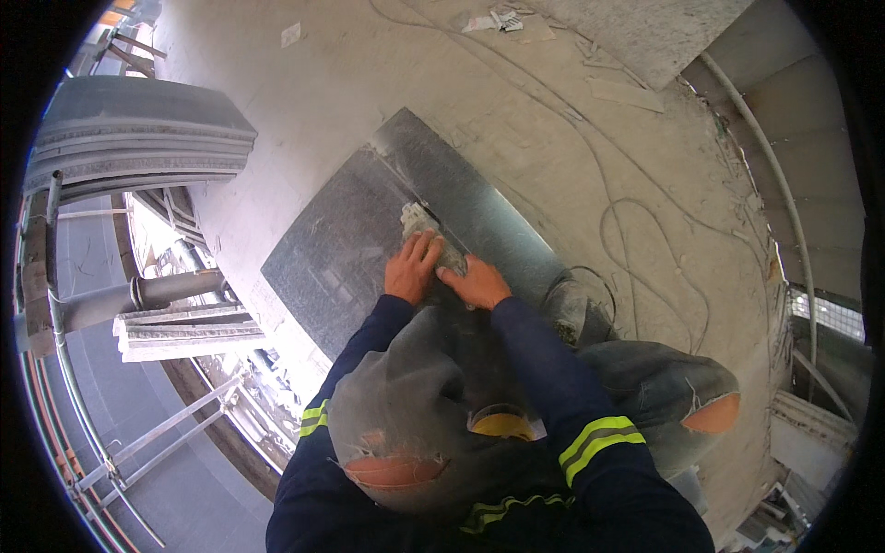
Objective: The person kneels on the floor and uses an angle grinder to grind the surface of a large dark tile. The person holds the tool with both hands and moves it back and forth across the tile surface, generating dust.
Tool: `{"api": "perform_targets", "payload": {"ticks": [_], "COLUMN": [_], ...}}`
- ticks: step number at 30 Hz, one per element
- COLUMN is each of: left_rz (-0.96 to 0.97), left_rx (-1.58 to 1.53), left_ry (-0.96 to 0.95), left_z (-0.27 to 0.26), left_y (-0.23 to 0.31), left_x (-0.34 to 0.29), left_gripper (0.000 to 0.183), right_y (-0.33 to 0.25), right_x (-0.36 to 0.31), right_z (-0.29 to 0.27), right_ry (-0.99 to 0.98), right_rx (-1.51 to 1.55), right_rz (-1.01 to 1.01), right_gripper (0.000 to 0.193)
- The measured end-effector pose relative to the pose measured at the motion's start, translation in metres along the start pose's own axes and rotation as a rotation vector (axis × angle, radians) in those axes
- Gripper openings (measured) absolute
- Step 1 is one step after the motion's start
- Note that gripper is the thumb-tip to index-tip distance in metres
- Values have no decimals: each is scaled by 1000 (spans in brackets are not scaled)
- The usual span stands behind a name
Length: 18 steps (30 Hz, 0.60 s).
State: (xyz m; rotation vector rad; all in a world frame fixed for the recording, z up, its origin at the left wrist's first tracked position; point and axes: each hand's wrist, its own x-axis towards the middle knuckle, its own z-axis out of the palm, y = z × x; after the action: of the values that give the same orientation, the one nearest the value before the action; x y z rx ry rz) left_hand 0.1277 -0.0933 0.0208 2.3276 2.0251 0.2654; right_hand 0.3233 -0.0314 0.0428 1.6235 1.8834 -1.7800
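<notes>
Cannot see much of dusty handheld tool (419, 219), perhaps a grinder, under left hand (410, 270) and right hand (477, 283) | cannot trace near corner of dark stone slab (332, 240) behind torn jeans (383, 392) | cannot identify floor scraps (498, 21), too small | lose pale panel (645, 37) past upper edge

The slab (323, 240) lay on the floor (304, 88), directly before the person. The handheld tool (419, 221) was located on the slab, with the left hand (411, 269) on its left side and the right hand (477, 283) at its near end. The container (583, 315) stood just beside the slab's right corner, near the right forearm. The cable (604, 158) ran across the floor to the right of the slab, forming a loop. The wall panels (811, 175) stood at far right. The slab stack (138, 138) was positioned left of the slab; the metal poles (57, 286) occupied the far left.
</notes>
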Motion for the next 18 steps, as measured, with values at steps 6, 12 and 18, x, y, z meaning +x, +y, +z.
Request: {"api": "perform_targets", "payload": {"ticks": [6,12,18], "left_rz": [23,29,39], "left_rx": [-40,-43,-52], "left_ry": [22,16,19], "left_z": [-5,-6,-8], "left_y": [7,13,15], "left_x": [1,-2,-4], "left_gripper": [56,57,57], "right_y": [0,5,0], "right_x": [-6,-13,-22], "right_z": [-2,-1,-8], "right_ry": [-13,-2,-14], "right_rx": [12,-3,31], "right_rz": [49,60,43], "right_gripper": [101,102,95]}}
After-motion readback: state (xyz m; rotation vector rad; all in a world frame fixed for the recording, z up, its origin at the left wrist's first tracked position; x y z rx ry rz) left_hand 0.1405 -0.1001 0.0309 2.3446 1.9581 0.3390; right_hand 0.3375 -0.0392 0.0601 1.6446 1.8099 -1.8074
